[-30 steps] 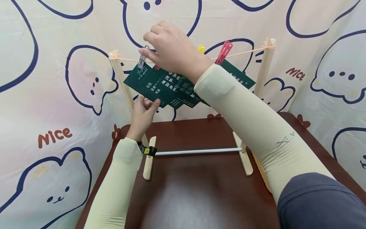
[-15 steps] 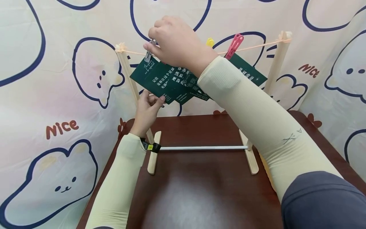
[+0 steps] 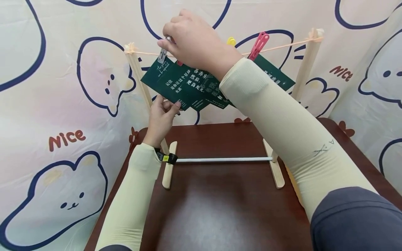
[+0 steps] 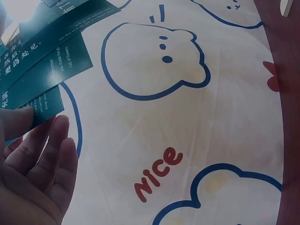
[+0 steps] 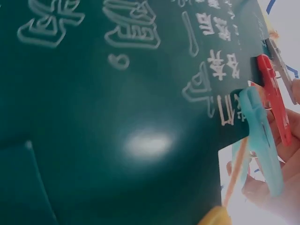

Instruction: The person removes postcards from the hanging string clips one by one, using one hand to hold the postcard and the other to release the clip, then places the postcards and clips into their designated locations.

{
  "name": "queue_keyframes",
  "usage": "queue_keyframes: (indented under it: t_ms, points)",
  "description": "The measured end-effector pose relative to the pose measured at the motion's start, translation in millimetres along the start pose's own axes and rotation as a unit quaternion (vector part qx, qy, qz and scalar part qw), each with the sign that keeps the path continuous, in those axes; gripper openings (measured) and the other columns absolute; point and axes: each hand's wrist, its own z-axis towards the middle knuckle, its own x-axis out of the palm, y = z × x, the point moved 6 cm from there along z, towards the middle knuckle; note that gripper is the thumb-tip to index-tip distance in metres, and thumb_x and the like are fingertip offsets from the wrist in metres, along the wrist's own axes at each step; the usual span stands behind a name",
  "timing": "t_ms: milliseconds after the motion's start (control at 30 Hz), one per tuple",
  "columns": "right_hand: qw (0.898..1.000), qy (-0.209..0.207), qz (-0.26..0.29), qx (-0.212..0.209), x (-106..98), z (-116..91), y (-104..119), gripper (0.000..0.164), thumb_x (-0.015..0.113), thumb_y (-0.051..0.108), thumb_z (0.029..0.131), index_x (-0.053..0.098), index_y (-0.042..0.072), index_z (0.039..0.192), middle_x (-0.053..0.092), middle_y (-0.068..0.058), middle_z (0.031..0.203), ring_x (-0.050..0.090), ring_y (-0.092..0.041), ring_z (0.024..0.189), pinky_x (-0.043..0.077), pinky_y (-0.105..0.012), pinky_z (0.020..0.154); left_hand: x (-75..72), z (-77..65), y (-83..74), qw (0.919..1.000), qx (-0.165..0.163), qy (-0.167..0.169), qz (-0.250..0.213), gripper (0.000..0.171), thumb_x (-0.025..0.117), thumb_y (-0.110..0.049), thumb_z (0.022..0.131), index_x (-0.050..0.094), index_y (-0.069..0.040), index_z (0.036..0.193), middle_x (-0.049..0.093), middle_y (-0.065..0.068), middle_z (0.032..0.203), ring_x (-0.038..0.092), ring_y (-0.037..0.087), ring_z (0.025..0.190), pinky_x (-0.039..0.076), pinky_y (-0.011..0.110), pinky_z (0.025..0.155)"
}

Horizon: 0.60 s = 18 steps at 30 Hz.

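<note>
A thin peach cord [image 3: 279, 47] ran between smooth, pale wooden posts [image 3: 306, 69], above a glossy dark-brown table [image 3: 220, 202], where a slim white rod [image 3: 223, 160] joined their feet. At eleven o'clock from the person, a flat rectangular green card [image 3: 166, 83] sat aslant by the cord, white lettering across it, overlapping the cards beside it. The right hand [image 3: 199, 42] pinched the grey plastic clip [image 3: 162, 56] at its top; the left hand [image 3: 160, 120] gripped its lower edge, thumb on the printed face. A pink-red clip [image 3: 259, 45] showed at one o'clock.
</note>
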Motion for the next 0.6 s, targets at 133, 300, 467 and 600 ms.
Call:
queue_keyframes:
  t_ms: [133, 300, 467, 600]
  points:
    - [1.0, 0.0, 0.027, 0.011, 0.1, -0.4, -2.5, 0.047, 0.04, 0.046, 0.102, 0.06, 0.015, 0.132, 0.061, -0.002, 0.121, 0.044, -0.017, 0.115, 0.035, -0.018, 0.096, -0.2, 1.4, 0.5, 1.0, -0.001, 0.0, -0.006, 0.041, 0.057, -0.005, 0.098, 0.044, -0.008, 0.137, 0.069, 0.013, 0.112, 0.067, 0.028, 0.089, 0.052, 0.036, 0.086]
    - [0.999, 0.006, 0.038, 0.022, 0.9, -0.1, -3.4, 0.047, 0.04, 0.047, 0.101, 0.058, 0.017, 0.133, 0.059, -0.001, 0.122, 0.044, -0.014, 0.116, 0.033, -0.013, 0.095, -2.8, 6.8, 16.8, 0.9999, 0.001, -0.001, -0.012, 0.043, 0.059, -0.009, 0.097, 0.045, -0.014, 0.137, 0.069, 0.008, 0.116, 0.069, 0.023, 0.09, 0.054, 0.036, 0.083]
    - [0.998, 0.008, 0.053, 0.02, 1.1, 1.1, -2.4, 0.046, 0.04, 0.044, 0.102, 0.056, 0.015, 0.133, 0.058, -0.003, 0.123, 0.045, -0.015, 0.114, 0.034, -0.014, 0.097, -2.0, 5.0, 12.1, 0.9999, 0.007, 0.002, -0.011, 0.043, 0.058, -0.007, 0.097, 0.045, -0.014, 0.138, 0.068, 0.008, 0.116, 0.069, 0.024, 0.089, 0.054, 0.036, 0.082]
    - [0.998, 0.002, 0.067, 0.019, -0.8, 1.8, -3.4, 0.045, 0.039, 0.041, 0.102, 0.056, 0.013, 0.133, 0.057, -0.004, 0.125, 0.047, -0.016, 0.114, 0.035, -0.015, 0.098, -3.1, 7.9, 14.3, 0.9998, 0.006, 0.004, -0.019, 0.045, 0.058, -0.006, 0.097, 0.045, -0.014, 0.139, 0.069, 0.008, 0.116, 0.069, 0.024, 0.085, 0.054, 0.034, 0.082]
